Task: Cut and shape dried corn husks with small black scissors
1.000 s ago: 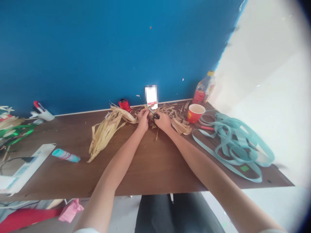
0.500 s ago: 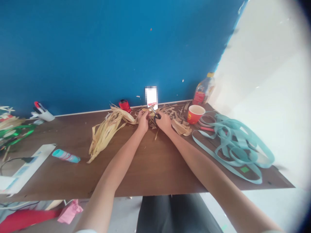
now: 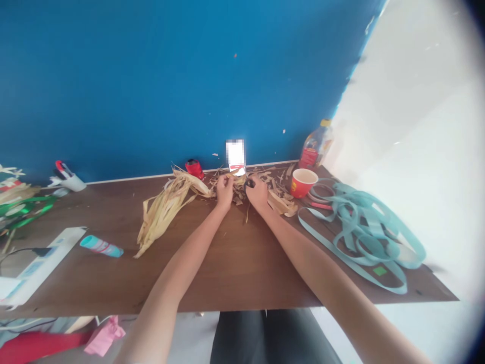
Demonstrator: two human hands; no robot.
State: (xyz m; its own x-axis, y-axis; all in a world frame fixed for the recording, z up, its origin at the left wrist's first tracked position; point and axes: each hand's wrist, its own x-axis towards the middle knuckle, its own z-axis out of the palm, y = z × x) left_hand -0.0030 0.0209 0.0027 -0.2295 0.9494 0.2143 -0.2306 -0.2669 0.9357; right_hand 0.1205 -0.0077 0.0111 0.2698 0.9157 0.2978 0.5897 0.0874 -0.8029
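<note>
Over a pile of dry brown scraps (image 3: 285, 202), both hands work close together near the wall. My left hand (image 3: 225, 191) is closed, pinching a strip of dried husk (image 3: 235, 172) between thumb and fingers. Scissors (image 3: 250, 183) with black handles are gripped in my right hand (image 3: 258, 193), which hides much of them. Their blades are hard to make out, pointing away from me. Left of my left hand lies a bundle of pale dried corn husks (image 3: 162, 220). A lit phone (image 3: 236, 156) stands upright against the wall behind the hands.
To the right are a red paper cup (image 3: 303, 183), a plastic bottle (image 3: 314, 149) and tangled light-blue ribbon (image 3: 364, 227). A red object (image 3: 194, 169) sits by the wall. On the left are a blue tube (image 3: 101, 246), a power strip (image 3: 47, 263) and a pen cup (image 3: 74, 182).
The view has tilted up slightly. My two hands stay close together over the scraps, and the scissor blades show less than before.
</note>
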